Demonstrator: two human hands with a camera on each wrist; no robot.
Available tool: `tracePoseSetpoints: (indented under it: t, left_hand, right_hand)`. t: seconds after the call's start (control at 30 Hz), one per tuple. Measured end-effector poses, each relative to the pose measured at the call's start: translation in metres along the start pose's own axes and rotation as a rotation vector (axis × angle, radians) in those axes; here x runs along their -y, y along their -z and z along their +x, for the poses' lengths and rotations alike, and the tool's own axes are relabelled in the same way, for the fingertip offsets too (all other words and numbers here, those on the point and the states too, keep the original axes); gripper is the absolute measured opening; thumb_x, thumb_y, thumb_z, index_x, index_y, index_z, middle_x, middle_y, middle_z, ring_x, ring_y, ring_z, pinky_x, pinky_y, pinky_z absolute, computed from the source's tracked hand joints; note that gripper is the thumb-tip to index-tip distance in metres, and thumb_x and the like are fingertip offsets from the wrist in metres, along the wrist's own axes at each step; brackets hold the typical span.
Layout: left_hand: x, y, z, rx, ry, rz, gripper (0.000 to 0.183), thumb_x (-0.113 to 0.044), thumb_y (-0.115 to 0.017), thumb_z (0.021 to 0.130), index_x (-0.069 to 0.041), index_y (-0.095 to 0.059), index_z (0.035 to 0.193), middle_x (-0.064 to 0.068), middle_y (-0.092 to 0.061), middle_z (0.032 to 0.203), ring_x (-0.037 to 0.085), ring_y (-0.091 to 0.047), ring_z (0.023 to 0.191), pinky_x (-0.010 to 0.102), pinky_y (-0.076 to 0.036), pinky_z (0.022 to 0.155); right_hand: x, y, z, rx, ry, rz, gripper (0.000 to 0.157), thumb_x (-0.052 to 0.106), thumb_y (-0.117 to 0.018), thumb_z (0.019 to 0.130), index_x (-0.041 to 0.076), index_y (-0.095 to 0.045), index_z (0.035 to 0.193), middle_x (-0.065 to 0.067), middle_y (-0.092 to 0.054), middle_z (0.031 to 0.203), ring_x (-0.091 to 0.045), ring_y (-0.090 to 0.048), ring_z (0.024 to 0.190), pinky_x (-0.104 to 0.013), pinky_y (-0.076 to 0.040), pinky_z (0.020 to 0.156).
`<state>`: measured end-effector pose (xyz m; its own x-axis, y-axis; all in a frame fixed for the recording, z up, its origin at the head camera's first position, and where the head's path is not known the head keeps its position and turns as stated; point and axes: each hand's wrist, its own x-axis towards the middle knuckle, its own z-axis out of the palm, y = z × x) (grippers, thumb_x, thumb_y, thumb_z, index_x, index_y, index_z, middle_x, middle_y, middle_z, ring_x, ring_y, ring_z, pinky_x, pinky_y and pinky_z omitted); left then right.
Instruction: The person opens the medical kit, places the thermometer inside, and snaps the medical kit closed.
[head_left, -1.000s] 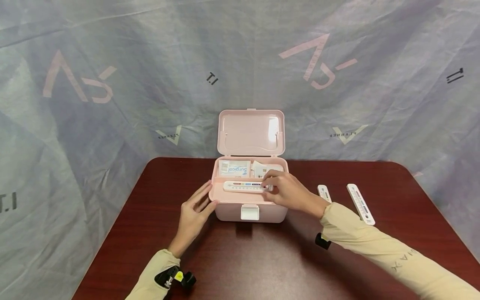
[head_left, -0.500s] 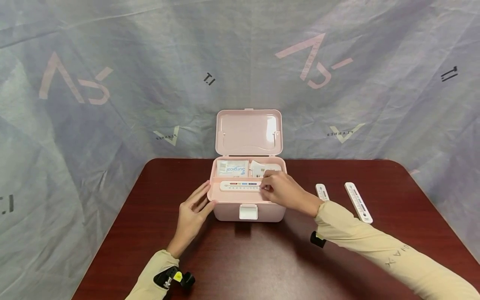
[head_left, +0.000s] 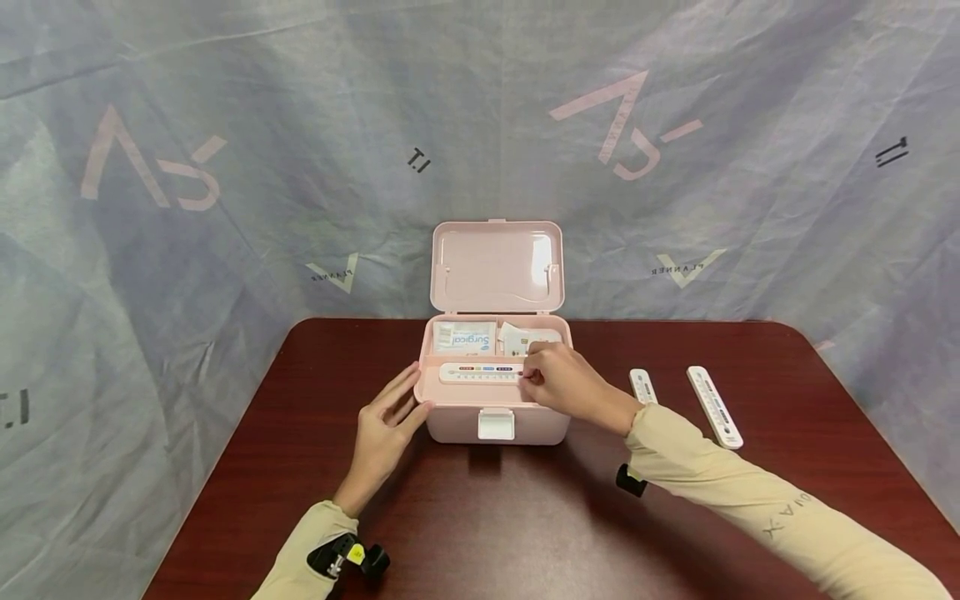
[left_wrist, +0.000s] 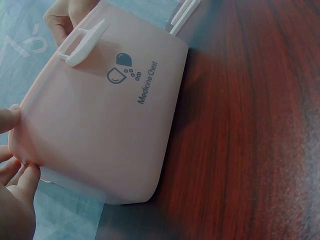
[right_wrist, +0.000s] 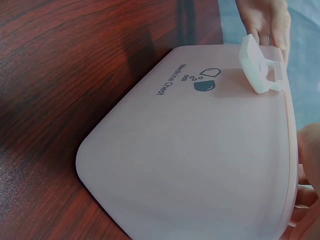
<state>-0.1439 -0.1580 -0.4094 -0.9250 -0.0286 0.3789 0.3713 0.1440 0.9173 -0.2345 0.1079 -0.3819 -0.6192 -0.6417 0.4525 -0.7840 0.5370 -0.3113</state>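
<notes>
A pink medicine chest stands on the table with its lid raised. In its front tray lies a white thermometer strip with coloured bands. My right hand pinches the right end of this thermometer, covering that end. At the chest's left front corner is my left hand, its fingers fairly straight against the side and its thumb at the front rim. The left wrist view shows these fingertips touching the chest wall. The right wrist view shows part of my right hand behind the rim.
Behind the tray, one compartment holds a packet marked Surgical and another holds white items. To the right on the table lie a partly hidden white thermometer and a fuller-view thermometer. A grey curtain hangs behind.
The whole head view has shifted slightly. The thermometer lies in the front tray throughout, and my right hand's fingers have closed in a little more over its right end. The left hand stays at the corner.
</notes>
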Motion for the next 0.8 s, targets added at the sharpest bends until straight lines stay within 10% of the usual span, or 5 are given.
tracePoseSetpoints:
  t: [0.8]
  left_hand:
    - [0.002,0.001,0.0,-0.01,-0.016,0.01,0.048,0.005,-0.069,0.083,0.014,-0.051,0.127,0.023,-0.046,0.138,0.033,-0.043,0.128,0.048,-0.04,0.095]
  right_hand:
    - [0.0,0.014,-0.001,0.0,-0.071,0.084,0.015,0.001,-0.073,0.072,0.011,-0.063,0.067,-0.001,-0.054,0.066,-0.012,-0.052,0.06,-0.022,-0.043,0.052]
